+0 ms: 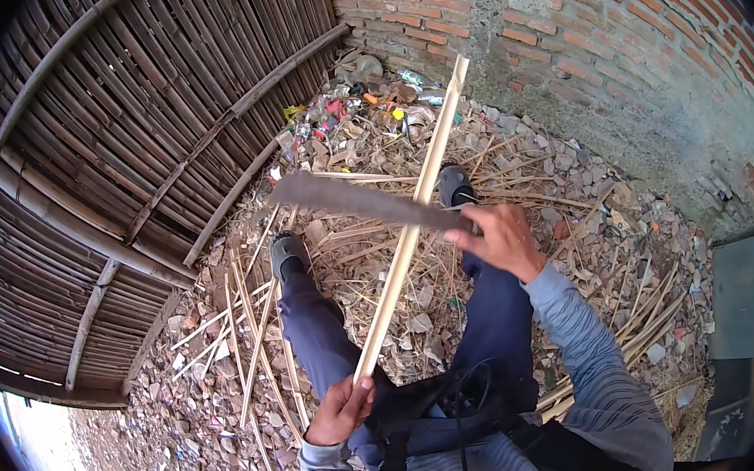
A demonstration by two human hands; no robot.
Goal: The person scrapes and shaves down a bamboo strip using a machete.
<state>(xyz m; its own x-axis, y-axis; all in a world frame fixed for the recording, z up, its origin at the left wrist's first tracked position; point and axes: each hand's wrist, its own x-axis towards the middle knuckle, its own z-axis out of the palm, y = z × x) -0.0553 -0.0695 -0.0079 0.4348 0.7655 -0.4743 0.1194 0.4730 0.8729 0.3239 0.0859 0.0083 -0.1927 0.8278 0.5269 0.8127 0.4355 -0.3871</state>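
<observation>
My left hand (pixel 340 413) is closed round the near end of a long pale split-bamboo strip (pixel 397 279). The strip slants away from my lap, up and to the right, and its far end looks notched or split. In my closed right hand (pixel 503 240) is a machete with a broad dark blade (pixel 356 203). The blade points left and lies across the strip in view, slightly blurred toward its tip. Whether it touches the bamboo I cannot tell. The machete's handle is mostly hidden by my fingers.
Thin bamboo strips (pixel 255 338) lie left of my legs, with another bundle (pixel 649 327) at the right. Rubble and litter (pixel 357 119) cover the ground. A bamboo-slat wall (pixel 137 104) rises at the left, a brick wall (pixel 614 58) behind, and a grey-green panel (pixel 753 295) stands at the right.
</observation>
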